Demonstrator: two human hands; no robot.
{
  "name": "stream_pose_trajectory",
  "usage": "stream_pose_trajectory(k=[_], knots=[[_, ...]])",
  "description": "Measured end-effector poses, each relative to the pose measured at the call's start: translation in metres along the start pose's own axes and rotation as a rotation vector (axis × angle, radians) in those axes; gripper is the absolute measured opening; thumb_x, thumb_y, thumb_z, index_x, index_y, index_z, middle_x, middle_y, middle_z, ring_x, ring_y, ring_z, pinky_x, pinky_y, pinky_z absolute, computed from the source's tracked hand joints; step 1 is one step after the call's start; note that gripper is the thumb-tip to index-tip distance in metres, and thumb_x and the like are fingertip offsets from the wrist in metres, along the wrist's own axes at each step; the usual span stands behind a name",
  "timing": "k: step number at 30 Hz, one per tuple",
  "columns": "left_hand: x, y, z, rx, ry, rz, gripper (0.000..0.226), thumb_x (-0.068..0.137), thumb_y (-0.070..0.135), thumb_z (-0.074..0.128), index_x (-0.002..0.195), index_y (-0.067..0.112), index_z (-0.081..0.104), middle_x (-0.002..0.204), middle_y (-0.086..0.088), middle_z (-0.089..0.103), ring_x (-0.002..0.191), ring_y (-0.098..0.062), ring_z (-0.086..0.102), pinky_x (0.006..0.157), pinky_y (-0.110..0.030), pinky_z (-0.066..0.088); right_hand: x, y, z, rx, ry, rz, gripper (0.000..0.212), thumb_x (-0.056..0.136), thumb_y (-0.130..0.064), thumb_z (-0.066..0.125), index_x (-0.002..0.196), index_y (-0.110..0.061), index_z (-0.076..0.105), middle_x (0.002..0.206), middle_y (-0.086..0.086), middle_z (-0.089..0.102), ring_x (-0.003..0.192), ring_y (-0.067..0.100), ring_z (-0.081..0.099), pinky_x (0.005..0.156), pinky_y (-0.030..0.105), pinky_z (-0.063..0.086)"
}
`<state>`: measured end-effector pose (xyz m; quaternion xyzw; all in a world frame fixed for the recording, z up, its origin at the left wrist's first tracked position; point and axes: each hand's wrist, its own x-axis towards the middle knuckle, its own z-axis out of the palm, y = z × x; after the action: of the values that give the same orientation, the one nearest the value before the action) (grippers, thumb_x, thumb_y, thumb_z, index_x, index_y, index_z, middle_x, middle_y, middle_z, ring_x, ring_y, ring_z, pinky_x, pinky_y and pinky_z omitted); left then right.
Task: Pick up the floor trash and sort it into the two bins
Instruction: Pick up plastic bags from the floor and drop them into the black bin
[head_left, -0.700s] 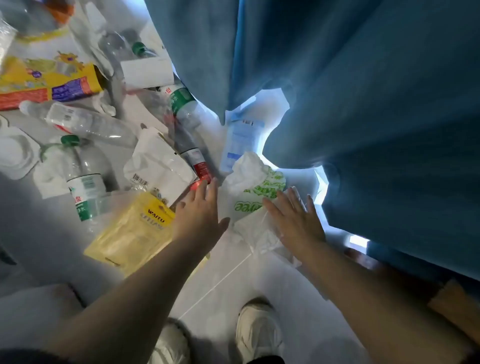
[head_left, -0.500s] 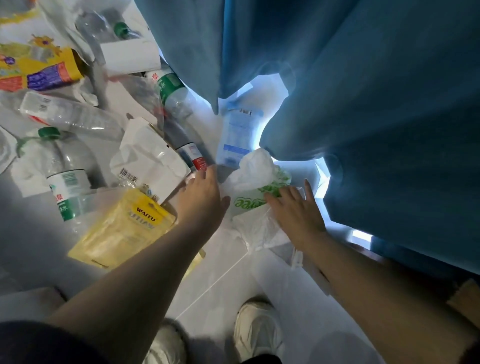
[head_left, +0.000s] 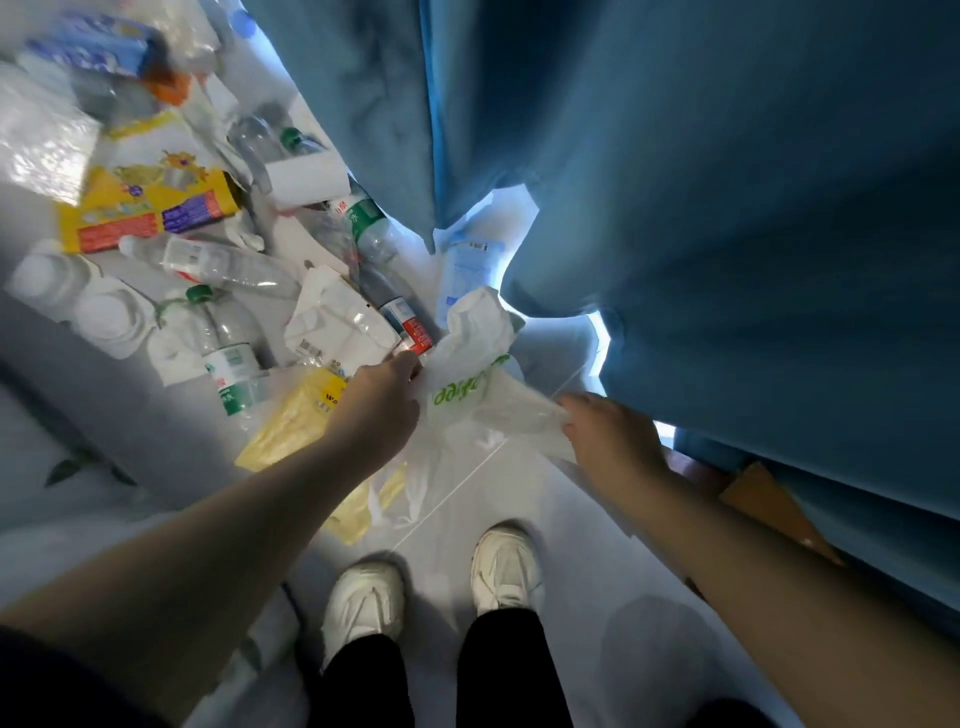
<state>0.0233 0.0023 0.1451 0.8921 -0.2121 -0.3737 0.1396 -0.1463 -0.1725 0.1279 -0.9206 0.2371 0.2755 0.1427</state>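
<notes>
Down on the pale tiled floor (head_left: 519, 499) we're standing in white shoes (head_left: 363, 597) right up against a big teal curtain (head_left: 727, 208), with bright light leaking in under its hem. Litter is spread over the tiles to our left.

Our left hand (head_left: 382, 395) has its fingers curled, pinching one edge of the white plastic bag (head_left: 478, 364), and our right hand (head_left: 608, 431) has its fingers curled around the other end. So the bag sits stretched between both hands, just in front of the foot of the curtain.

Writing-wise: the bag has green lettering (upside down from where we are, only an "ee" is clear). The yellow pouch (head_left: 296, 421) under our left wrist has a dark logo we can't fully read. A clear bottle with a green label (head_left: 228, 364) lies beside it, a red-labelled bottle (head_left: 410, 322) sits just past our left fingers, and the yellow carton (head_left: 145, 208) further off has print too blurry to make out.
</notes>
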Motion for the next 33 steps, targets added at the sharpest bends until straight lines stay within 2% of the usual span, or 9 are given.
stream_pose_trajectory(k=[2, 5, 9, 12, 16, 19, 22, 28, 33], knots=[[-0.025, 0.006, -0.027, 0.023, 0.009, 0.026, 0.023, 0.089, 0.006, 0.051, 0.110, 0.011, 0.059, 0.098, -0.009, 0.066, 0.078, -0.027, 0.059, 0.066, -0.034, 0.052, -0.026, -0.008, -0.026, 0.034, 0.023, 0.052, 0.012, 0.097, -0.025, 0.047, 0.104, -0.017, 0.052, 0.105, 0.000, 0.062, 0.096, 0.027, 0.060, 0.066, 0.032, 0.041], [-0.062, 0.020, -0.065, 0.040, 0.017, 0.050, 0.025, 0.087, 0.003, 0.048, 0.109, 0.010, 0.060, 0.097, -0.012, 0.065, 0.075, -0.024, 0.053, 0.062, -0.029, 0.039, -0.066, -0.022, -0.060, 0.053, 0.031, 0.107, 0.010, 0.099, -0.026, 0.044, 0.099, -0.017, 0.049, 0.103, -0.001, 0.060, 0.095, 0.022, 0.059, 0.059, 0.025, 0.030], [-0.108, 0.035, -0.104, 0.086, 0.008, 0.106, 0.025, 0.087, 0.004, 0.049, 0.109, 0.009, 0.060, 0.097, -0.014, 0.065, 0.075, -0.024, 0.051, 0.062, -0.029, 0.038, -0.117, -0.037, -0.086, 0.148, 0.097, 0.246, 0.010, 0.097, -0.027, 0.048, 0.089, -0.020, 0.044, 0.100, 0.005, 0.065, 0.095, 0.029, 0.059, 0.073, 0.032, 0.038], [-0.145, 0.045, -0.127, 0.162, -0.027, 0.147, 0.028, 0.089, 0.005, 0.047, 0.113, 0.011, 0.059, 0.101, -0.014, 0.065, 0.075, -0.024, 0.050, 0.062, -0.028, 0.040, -0.161, -0.050, -0.097, 0.220, 0.083, 0.328, 0.014, 0.095, -0.026, 0.051, 0.102, -0.014, 0.054, 0.105, 0.007, 0.064, 0.103, 0.030, 0.058, 0.087, 0.037, 0.044], [-0.192, 0.067, -0.157, 0.249, -0.076, 0.247, 0.027, 0.091, 0.006, 0.048, 0.115, 0.009, 0.059, 0.103, -0.014, 0.066, 0.078, -0.024, 0.054, 0.065, -0.029, 0.044, -0.232, -0.066, -0.122, 0.379, 0.142, 0.508, 0.021, 0.096, -0.029, 0.052, 0.109, -0.012, 0.055, 0.111, 0.011, 0.064, 0.107, 0.032, 0.057, 0.081, 0.035, 0.042], [-0.223, 0.085, -0.171, 0.274, -0.094, 0.339, 0.023, 0.087, 0.003, 0.051, 0.107, 0.006, 0.061, 0.097, -0.018, 0.067, 0.084, -0.035, 0.060, 0.066, -0.033, 0.045, -0.282, -0.071, -0.138, 0.644, 0.187, 0.662, 0.026, 0.097, -0.029, 0.051, 0.114, -0.009, 0.057, 0.115, 0.012, 0.063, 0.108, 0.031, 0.057, 0.084, 0.035, 0.043], [-0.253, 0.107, -0.167, 0.341, -0.144, 0.428, 0.022, 0.086, 0.002, 0.052, 0.106, 0.005, 0.060, 0.095, -0.018, 0.066, 0.088, -0.039, 0.060, 0.064, -0.032, 0.042, -0.333, -0.064, -0.142, 0.852, 0.212, 0.772, 0.027, 0.096, -0.027, 0.052, 0.115, -0.008, 0.056, 0.116, 0.012, 0.062, 0.104, 0.028, 0.059, 0.085, 0.038, 0.049], [-0.299, 0.164, -0.108, 0.449, -0.264, 0.576, 0.012, 0.086, 0.005, 0.053, 0.095, 0.010, 0.060, 0.094, -0.013, 0.067, 0.086, -0.033, 0.060, 0.066, -0.027, 0.040, -0.436, -0.024, -0.113, 1.177, 0.296, 0.973, 0.010, 0.094, -0.019, 0.052, 0.099, -0.011, 0.053, 0.091, 0.004, 0.059, 0.066, 0.007, 0.053, 0.044, 0.017, 0.036], [-0.342, 0.219, -0.034, 0.496, -0.268, 0.728, 0.002, 0.090, 0.013, 0.059, 0.091, 0.014, 0.059, 0.084, -0.002, 0.063, 0.076, -0.023, 0.059, 0.065, -0.026, 0.045, -0.514, 0.024, -0.046, 1.278, 0.311, 1.156, 0.012, 0.092, -0.020, 0.055, 0.098, -0.010, 0.056, 0.089, 0.007, 0.062, 0.071, 0.017, 0.056, 0.054, 0.025, 0.037]])
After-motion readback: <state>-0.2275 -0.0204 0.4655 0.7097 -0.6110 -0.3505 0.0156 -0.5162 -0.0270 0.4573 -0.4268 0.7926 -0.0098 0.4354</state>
